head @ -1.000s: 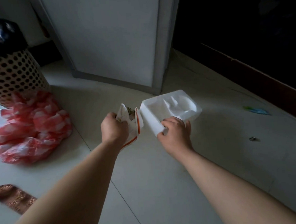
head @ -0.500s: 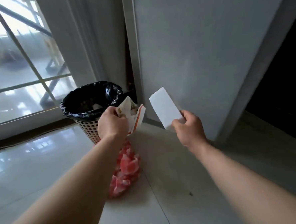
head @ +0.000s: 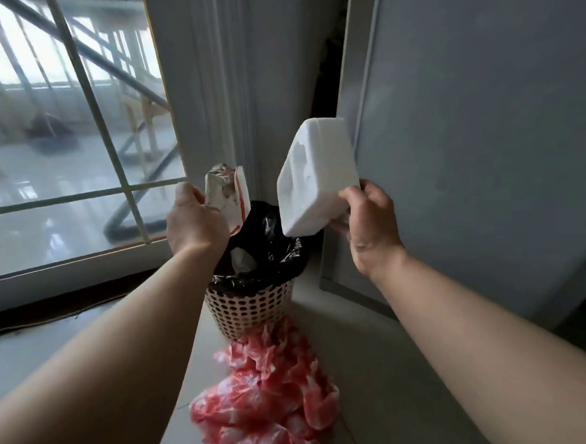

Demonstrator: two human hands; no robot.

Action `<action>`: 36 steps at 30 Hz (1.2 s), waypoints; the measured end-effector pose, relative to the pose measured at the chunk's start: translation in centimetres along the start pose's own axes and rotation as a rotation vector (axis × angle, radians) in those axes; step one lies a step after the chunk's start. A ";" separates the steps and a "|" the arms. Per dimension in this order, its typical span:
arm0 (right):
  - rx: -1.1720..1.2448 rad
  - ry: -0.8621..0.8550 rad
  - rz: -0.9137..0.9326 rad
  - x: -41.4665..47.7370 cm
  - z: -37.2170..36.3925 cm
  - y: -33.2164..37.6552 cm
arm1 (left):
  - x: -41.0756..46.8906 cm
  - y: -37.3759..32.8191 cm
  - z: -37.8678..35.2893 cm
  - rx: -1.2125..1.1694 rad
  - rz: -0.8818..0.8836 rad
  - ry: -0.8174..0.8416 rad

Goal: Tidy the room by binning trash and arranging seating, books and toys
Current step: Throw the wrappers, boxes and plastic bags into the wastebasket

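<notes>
Head view, binning: left hand (head: 195, 224) grips wrapper (head: 229, 195), right hand (head: 370, 224) foam tray (head: 316, 175), over centre-frame bin (head: 252, 311); both likely need releasing inside

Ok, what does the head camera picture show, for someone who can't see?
At a black-lined bin, the left hand grips a crumpled wrapper and the right hand a white foam tray. A red bag lies on the floor by it.
</notes>
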State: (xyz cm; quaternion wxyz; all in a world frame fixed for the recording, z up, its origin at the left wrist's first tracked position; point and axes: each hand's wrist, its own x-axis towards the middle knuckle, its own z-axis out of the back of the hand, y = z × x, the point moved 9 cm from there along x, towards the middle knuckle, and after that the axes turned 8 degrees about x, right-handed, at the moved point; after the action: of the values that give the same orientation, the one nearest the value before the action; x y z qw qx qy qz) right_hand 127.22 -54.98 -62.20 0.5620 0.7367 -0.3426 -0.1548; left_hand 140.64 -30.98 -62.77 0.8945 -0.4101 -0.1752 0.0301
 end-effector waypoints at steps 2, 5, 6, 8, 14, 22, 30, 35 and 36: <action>0.032 0.002 -0.029 0.9 -2.2 -1.1 | 2.0 1.2 -0.8 0.006 0.001 0.025; 0.014 0.010 -0.075 1.7 -4.3 -3.6 | 3.6 2.7 -2.4 -0.008 -0.007 0.078; -0.002 0.016 -0.093 1.9 -5.0 -4.8 | 3.9 3.3 -3.1 -0.015 -0.003 0.106; -0.026 0.027 -0.131 2.1 -5.5 -6.7 | 4.0 4.3 -4.5 -0.025 0.002 0.163; -0.115 0.053 -0.178 3.3 -6.3 -10.9 | 4.1 6.3 -8.1 0.065 -0.074 0.276; -0.443 0.111 -0.159 4.7 -6.5 -14.3 | 3.8 7.0 -13.3 0.533 -0.379 0.481; -0.671 0.009 0.002 6.5 -5.7 -13.8 | 2.7 9.5 -16.8 0.802 -0.423 0.732; -1.099 0.206 -0.048 6.5 -6.3 -15.8 | 1.7 9.9 -16.1 0.889 -0.453 0.725; -1.323 0.307 -0.097 5.8 -6.7 -17.3 | 1.4 9.7 -16.3 0.886 -0.474 0.736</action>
State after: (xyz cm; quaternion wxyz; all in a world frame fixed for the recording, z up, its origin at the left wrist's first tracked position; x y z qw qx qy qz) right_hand 141.19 -51.72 -75.26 0.9289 0.2662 -0.0587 -0.2507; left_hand 148.33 -36.07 -79.38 0.9638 0.0666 0.0873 -0.2428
